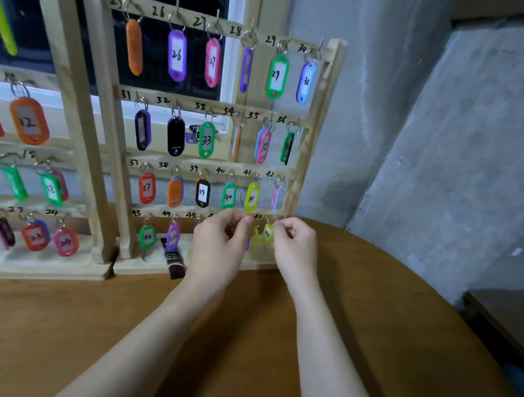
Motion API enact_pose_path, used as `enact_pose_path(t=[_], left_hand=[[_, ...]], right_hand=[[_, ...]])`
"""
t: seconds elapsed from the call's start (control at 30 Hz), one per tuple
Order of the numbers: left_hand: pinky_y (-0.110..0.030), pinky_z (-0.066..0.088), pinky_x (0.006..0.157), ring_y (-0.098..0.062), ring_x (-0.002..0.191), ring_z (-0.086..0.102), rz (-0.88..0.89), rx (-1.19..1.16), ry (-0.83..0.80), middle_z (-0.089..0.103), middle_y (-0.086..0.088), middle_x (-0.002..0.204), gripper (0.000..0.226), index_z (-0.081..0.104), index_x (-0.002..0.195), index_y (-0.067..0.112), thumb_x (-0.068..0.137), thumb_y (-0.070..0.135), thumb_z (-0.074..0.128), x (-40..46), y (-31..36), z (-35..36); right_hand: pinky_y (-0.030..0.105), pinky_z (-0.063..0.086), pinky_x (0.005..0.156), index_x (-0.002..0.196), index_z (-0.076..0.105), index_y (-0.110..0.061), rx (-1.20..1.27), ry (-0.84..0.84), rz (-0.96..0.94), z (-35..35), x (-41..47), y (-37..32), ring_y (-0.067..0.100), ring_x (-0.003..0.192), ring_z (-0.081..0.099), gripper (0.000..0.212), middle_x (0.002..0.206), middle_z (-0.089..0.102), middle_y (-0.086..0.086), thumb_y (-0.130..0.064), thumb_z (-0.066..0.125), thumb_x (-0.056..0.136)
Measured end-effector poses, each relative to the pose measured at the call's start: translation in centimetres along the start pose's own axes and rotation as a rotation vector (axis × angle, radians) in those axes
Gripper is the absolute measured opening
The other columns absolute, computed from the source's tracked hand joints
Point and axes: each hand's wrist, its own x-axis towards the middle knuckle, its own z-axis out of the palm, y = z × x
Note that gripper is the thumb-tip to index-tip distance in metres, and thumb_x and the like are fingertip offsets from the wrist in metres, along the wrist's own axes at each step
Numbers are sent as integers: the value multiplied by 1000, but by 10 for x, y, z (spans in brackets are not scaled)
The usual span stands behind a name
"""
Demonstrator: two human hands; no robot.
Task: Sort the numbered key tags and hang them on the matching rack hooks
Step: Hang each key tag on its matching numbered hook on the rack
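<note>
Key tags are hanging in numbered rows on the wooden rack (217, 103), standing above and behind both hands at the far edge of the brown surface (246, 335). Hanging seems to be the step in hand: the left hand (221, 242) and right hand (294, 243) are working at the bottom row, each grip curled as if pinching something small, though what it is pinching I cannot tell. Between them a yellow tag (267, 234) is dangling, so the next move probably calls for checking its ring is seating on its hook.
</note>
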Motion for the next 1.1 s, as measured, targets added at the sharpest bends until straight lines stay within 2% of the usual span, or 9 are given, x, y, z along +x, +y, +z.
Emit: enact_pose_path(t=[0.13, 0.27, 0.37, 0.47, 0.6, 0.7, 0.77, 0.9, 1.1], left_hand=[[-18, 41, 56, -4, 58, 60, -4, 69, 76, 66, 8, 58, 29, 70, 72, 18, 99, 25, 59, 7, 1, 3], [-24, 42, 56, -1, 50, 57, -21, 99, 20, 64, 17, 56, 35, 67, 65, 21, 98, 28, 59, 10, 1, 8], [-34, 53, 62, -3, 48, 57, -1, 62, -30, 69, 11, 62, 34, 68, 66, 22, 98, 27, 59, 8, -3, 17], [-38, 55, 63, -5, 48, 58, 4, 81, -44, 70, 7, 65, 35, 67, 65, 21, 98, 28, 58, 10, -3, 22], [-37, 54, 63, -7, 45, 57, 15, 103, -53, 69, 5, 61, 38, 67, 62, 18, 98, 27, 58, 14, 0, 24], [-30, 49, 54, -6, 42, 52, 1, 117, -64, 68, 5, 57, 39, 68, 64, 17, 100, 27, 56, 16, 0, 25], [-24, 41, 49, -3, 39, 49, -18, 112, -65, 67, 7, 54, 40, 68, 64, 18, 101, 26, 56, 16, -1, 25], [-25, 46, 56, -4, 43, 56, -38, 114, -49, 66, 8, 52, 39, 68, 65, 18, 100, 29, 56, 20, -2, 25], [-21, 38, 53, -3, 42, 52, -34, 140, -62, 66, 6, 50, 39, 71, 64, 17, 99, 28, 58, 22, -3, 24]], right_hand=[[14, 40, 53, 83, 72, -10, -27, -29, -30, -3, -2, 4, 4, 59, 56, 17, 72, 70, 1, -15, 62, 95], [21, 40, 56, 81, 70, -8, 33, -79, -49, -6, -2, 13, 4, 54, 50, 19, 63, 62, -4, -16, 62, 97], [28, 44, 63, 80, 71, -10, 101, -105, -47, -6, 0, 20, 6, 60, 55, 18, 64, 65, -6, -15, 63, 96], [30, 45, 64, 79, 71, -13, 143, -125, -49, -9, 1, 25, 8, 63, 57, 19, 66, 67, -3, -15, 64, 96], [29, 44, 62, 76, 71, -16, 234, -85, -27, -8, -1, 31, 9, 62, 56, 20, 62, 64, -6, -12, 63, 94], [25, 43, 57, 74, 68, -10, 309, 176, -58, -9, -5, 35, 10, 58, 53, 17, 57, 57, -8, -5, 59, 88], [27, 41, 56, 72, 67, -9, 319, 272, -79, -10, -6, 38, 12, 58, 50, 16, 56, 54, -6, -11, 56, 83], [30, 38, 54, 71, 65, -5, 305, 240, -101, -4, -6, 42, 15, 57, 48, 17, 55, 52, -3, -15, 56, 80], [17, 34, 51, 66, 63, -7, 232, 138, -160, 3, -13, 39, 5, 54, 46, 15, 55, 53, -9, -11, 58, 80]])
